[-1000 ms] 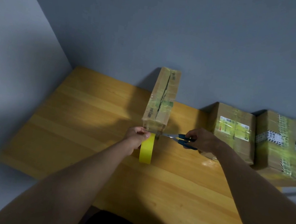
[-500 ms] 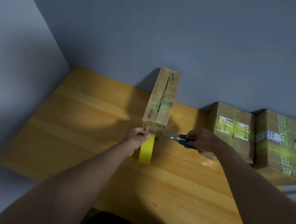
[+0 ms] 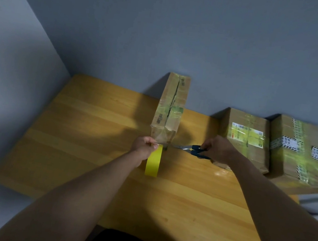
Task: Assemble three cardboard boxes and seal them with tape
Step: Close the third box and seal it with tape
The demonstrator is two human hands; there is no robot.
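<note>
Both bare forearms reach forward and away from the camera over the yellow wooden table (image 3: 96, 132), converging toward its middle. The left hand (image 3: 144, 144) is curled, thumb and fingers pinching the top of the yellow roll of tape (image 3: 153, 162), which stands on edge on the table just below the hand. The right hand (image 3: 219, 149) is closed round the dark blue handles of a pair of metal-bladed scissors (image 3: 189, 149), knuckles up, with the blades pointing left toward the tape; the blade tips reach the spot just beside the left thumb, at the foot of the box. Whether the blades are parted or together cannot be told.

Directly beyond the two hands stands the tall narrow brown cardboard box (image 3: 170, 109), upright on its end, its top seam running away from the camera with greenish clear tape across it. Its near lower edge sits right above the tape roll and the left fingers.

Further right, behind the right hand and wrist, lies a squat brown cardboard box with a white and yellow label (image 3: 247, 136); the hand hides its near left corner. Touching it on the right is a second taped brown cardboard box with black-and-white striped stickers (image 3: 299, 153), at the table's right edge. A grey wall (image 3: 185, 33) rises behind the table, with the tall box close against it.
</note>
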